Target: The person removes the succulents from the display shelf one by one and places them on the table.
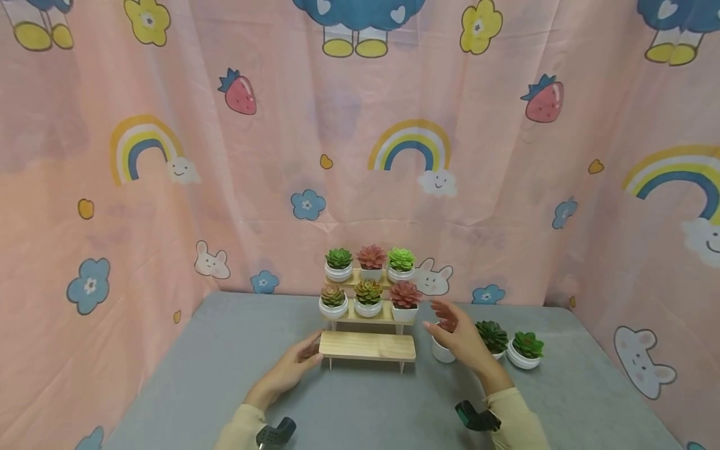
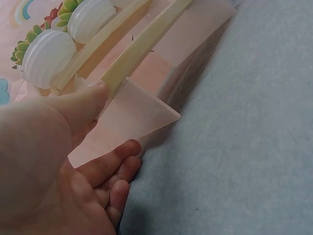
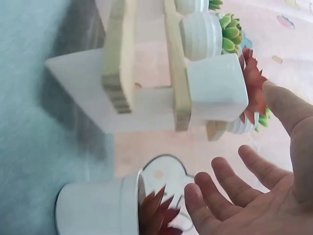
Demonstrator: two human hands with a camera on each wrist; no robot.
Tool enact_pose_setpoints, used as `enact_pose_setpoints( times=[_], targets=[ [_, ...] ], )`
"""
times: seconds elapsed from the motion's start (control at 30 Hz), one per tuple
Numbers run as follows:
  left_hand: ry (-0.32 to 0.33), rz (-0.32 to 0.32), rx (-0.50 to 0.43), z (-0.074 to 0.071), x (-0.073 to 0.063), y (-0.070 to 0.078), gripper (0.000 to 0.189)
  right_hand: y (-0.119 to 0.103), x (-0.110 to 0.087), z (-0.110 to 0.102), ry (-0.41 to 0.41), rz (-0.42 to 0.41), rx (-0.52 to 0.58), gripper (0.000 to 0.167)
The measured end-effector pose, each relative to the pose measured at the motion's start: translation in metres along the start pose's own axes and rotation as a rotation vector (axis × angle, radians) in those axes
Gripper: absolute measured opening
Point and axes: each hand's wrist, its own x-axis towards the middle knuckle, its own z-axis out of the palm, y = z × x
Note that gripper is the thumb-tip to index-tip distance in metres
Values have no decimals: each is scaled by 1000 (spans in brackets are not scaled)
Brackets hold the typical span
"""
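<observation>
A three-tier wooden stand with white side panels has a bare front step (image 1: pixel 368 345). My left hand (image 1: pixel 289 370) grips the left end of that step, thumb at the board's end (image 2: pixel 117 73), other fingers loosely bent beside the side panel; the index finger is mostly hidden. On the middle tier's right end sits a red succulent in a square white pot (image 3: pixel 217 88). Next to it my right hand (image 1: pixel 462 337) is spread with nothing in it, thumb tip overlapping the red leaves in the right wrist view. Below that hand stands a round white pot (image 3: pixel 98 208) with a dark red succulent.
Two potted green succulents, one dark (image 1: pixel 492 336) and one brighter (image 1: pixel 526 347), stand to the right on the grey tabletop (image 1: pixel 225 337). Several other potted succulents fill the stand's upper two tiers, including a bright green one (image 1: pixel 401 259). A pink printed curtain (image 1: pixel 337 125) hangs behind.
</observation>
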Motion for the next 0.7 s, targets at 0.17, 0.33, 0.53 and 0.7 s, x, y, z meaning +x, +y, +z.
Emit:
enact_pose_setpoints(
  times=[0.17,0.33,0.53,0.7],
  targets=[
    [-7,9,-9,0,0,0,64,-10,12,5,-44,-2,20,63],
    [-12,21,-10,0,1,2,65,-18,23,10,-80,25,48,67],
    [-9,15,-7,0,-1,2,64,-19,31,17,-114,89,136,74],
    [-3,5,-14,0,-2,2,64,-17,35,21,-115,116,143,75]
  ],
)
